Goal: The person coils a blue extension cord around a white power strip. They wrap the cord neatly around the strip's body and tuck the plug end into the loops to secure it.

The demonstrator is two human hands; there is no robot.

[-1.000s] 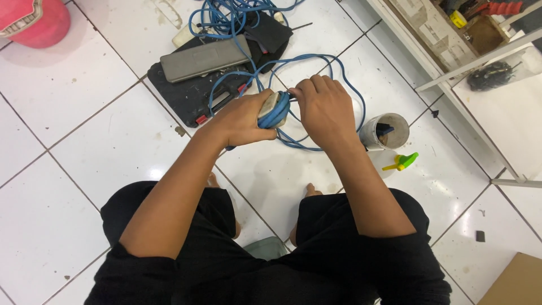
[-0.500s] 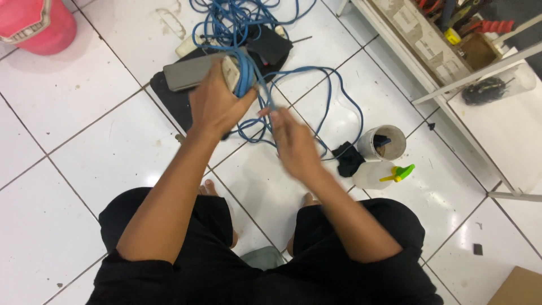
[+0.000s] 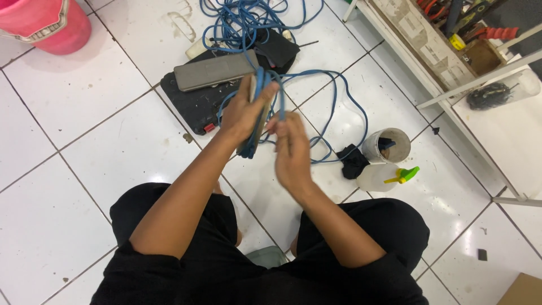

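My left hand (image 3: 245,110) grips a coil of blue cable (image 3: 261,107) wound around it, held above the white tiled floor. My right hand (image 3: 291,148) is just right of the coil, blurred, fingers pinching a strand of the same blue cable. The loose cable (image 3: 344,104) loops across the tiles to the right and up to a tangled heap (image 3: 248,20) at the top. Below my left hand lies a black case (image 3: 195,101) with a grey flat box (image 3: 212,70) on top.
A pink bucket (image 3: 42,22) stands at the top left. A plastic jar (image 3: 389,144), a black rag (image 3: 353,161) and a spray bottle with green nozzle (image 3: 384,176) sit to the right. White shelving with tools (image 3: 451,51) fills the upper right. A cardboard box corner (image 3: 522,291) shows at the bottom right.
The coil in my left hand went from low near my knees up and forward; my right hand left the coil, swung down, then came back beside it with a cable strand.
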